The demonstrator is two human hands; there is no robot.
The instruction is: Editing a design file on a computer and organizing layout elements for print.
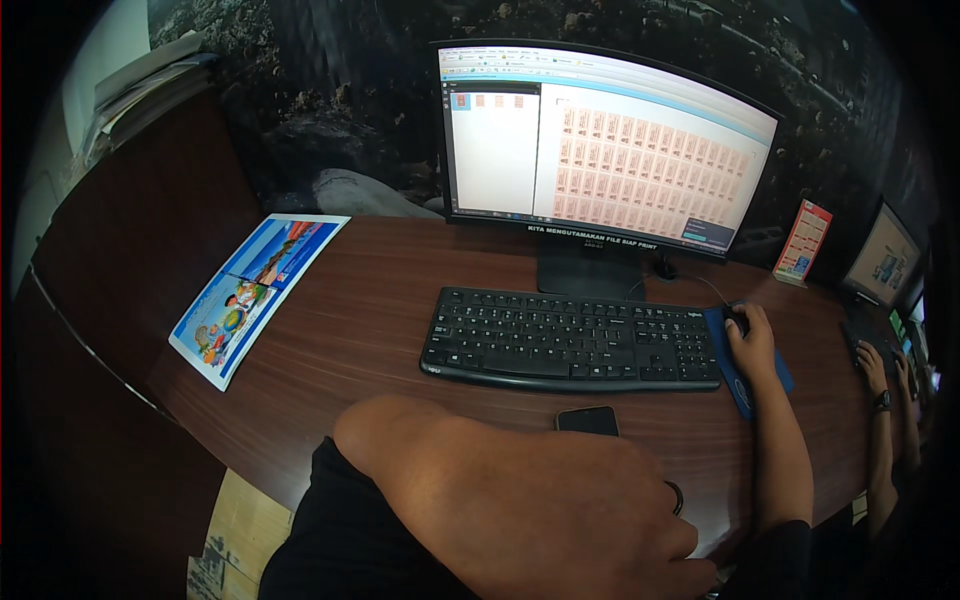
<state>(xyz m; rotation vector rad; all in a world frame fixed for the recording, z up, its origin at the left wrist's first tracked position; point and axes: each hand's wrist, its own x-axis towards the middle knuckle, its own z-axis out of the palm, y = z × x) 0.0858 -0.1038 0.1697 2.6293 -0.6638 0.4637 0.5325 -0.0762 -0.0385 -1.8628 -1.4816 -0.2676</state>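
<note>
My right hand [752, 345] rests curled over a black computer mouse [737, 322] on a blue mouse pad [738, 398]. Large in the foreground, my left hand [600, 500] is bent across in front of me, above the table's near edge. Its fingers curl inward, with a dark ring [677, 497] on one; the palm and anything within it are hidden. Beyond that hand a smartphone [587, 420] lies dark-screened, partly covered by it. A black keyboard [570, 340] stands left of the mouse pad, touched by neither hand. Behind it, a monitor [640, 170] displays rows of small reddish labels.
On the brown desk [330, 330], a colourful printed sheet [255, 295] lies at the left. Papers [140, 85] are piled on the partition beside it. To the right stand a small desk calendar [803, 243] and another screen [882, 255], with another person's hands [873, 368] below.
</note>
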